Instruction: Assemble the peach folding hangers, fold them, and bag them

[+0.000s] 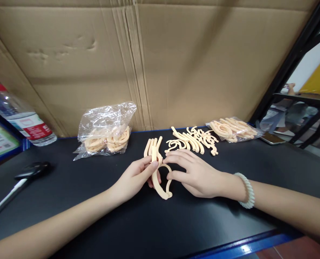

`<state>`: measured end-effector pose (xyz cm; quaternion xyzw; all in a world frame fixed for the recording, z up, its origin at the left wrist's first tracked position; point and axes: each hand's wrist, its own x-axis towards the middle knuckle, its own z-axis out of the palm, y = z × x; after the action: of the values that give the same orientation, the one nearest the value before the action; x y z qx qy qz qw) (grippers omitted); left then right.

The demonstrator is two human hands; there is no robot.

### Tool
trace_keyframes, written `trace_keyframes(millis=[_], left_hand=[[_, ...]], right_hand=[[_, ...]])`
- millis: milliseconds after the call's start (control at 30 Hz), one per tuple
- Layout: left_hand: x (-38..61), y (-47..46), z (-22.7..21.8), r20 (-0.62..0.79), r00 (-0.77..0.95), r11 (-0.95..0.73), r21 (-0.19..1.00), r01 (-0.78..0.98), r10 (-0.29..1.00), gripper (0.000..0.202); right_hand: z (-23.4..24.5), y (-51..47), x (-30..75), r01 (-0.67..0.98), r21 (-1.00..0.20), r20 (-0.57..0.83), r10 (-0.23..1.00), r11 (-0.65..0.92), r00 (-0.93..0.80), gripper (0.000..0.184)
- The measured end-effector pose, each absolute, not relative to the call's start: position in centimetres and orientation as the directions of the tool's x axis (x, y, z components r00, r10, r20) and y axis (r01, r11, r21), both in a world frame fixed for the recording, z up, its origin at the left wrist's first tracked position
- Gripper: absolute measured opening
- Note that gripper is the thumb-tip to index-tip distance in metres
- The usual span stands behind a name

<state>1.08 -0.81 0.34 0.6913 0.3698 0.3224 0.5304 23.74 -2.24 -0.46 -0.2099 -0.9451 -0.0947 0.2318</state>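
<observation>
My left hand (135,178) is closed round a bundle of cream curved plastic pieces (153,151), held just above the black table (100,201). My right hand (194,173) pinches one curved piece (160,187) of that bundle from the right, fingers bent on its arc. A white bead bracelet (246,190) sits on my right wrist. Just behind my hands lies a loose pile of the same cream pieces (192,139).
A clear bag of cream pieces (106,131) lies at the back left, another bag (232,128) at the back right. A water bottle (21,117) and a black-tipped tool (30,171) sit far left. A cardboard wall (160,61) stands behind; a black rack (300,97) at right.
</observation>
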Motion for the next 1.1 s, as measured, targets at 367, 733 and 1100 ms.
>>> trace_keyframes(millis=[367,733,1100], left_hand=[[0.9,-0.9,0.1,0.056,0.528,-0.204,0.953,0.225,0.848,0.037],[0.9,-1.6,0.3,0.151,0.494,-0.331,0.895,0.3,0.856,0.027],[0.7,-1.5,-0.3,0.156,0.44,-0.328,0.879,0.347,0.884,0.026]], right_hand=[[0.3,-2.4,23.7,0.273,-0.651,0.408,0.63,0.708,-0.661,0.03],[-0.1,-1.6,23.7,0.082,-0.887,0.289,0.686,0.454,-0.667,0.03],[-0.7,-1.2,23.6,-0.057,-0.981,0.19,0.86,0.186,-0.474,0.023]])
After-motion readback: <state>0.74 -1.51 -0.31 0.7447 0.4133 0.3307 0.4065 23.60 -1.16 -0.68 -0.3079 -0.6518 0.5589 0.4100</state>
